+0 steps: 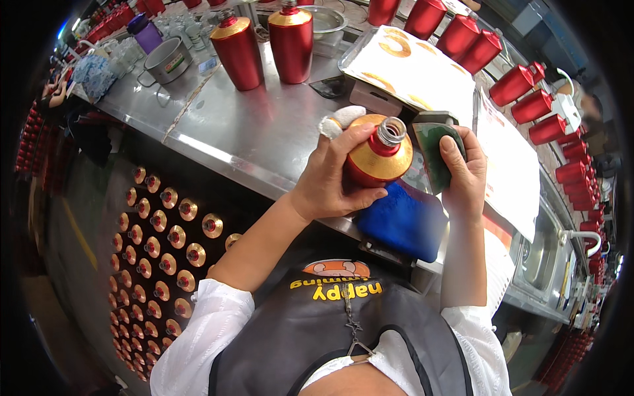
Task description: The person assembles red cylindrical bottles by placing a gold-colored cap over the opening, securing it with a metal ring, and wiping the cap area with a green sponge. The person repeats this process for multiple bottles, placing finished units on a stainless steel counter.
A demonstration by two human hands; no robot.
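Note:
My left hand (324,180) grips a red metallic glass bottle (380,161) with a gold shoulder and a bare threaded neck. White coverings sit on some of that hand's fingertips. The bottle's mouth is uncapped and tilts up toward me. In my right hand (465,171) is a dark green flat piece (432,156), perhaps a scraper, pinched under the thumb just right of the bottle. A blue pad (398,222) lies below both hands at the bench edge. Sheets with gold printed designs (411,62) rest on a tray beyond the bottle.
Two more red bottles (291,49) stand on the steel bench (237,123). At the back left are a metal pot (168,62) and a purple bottle (144,33). Many gold-shouldered bottles (176,237) fill the lower left. Red bottles (515,84) line a conveyor, and a sink (537,262) lies right.

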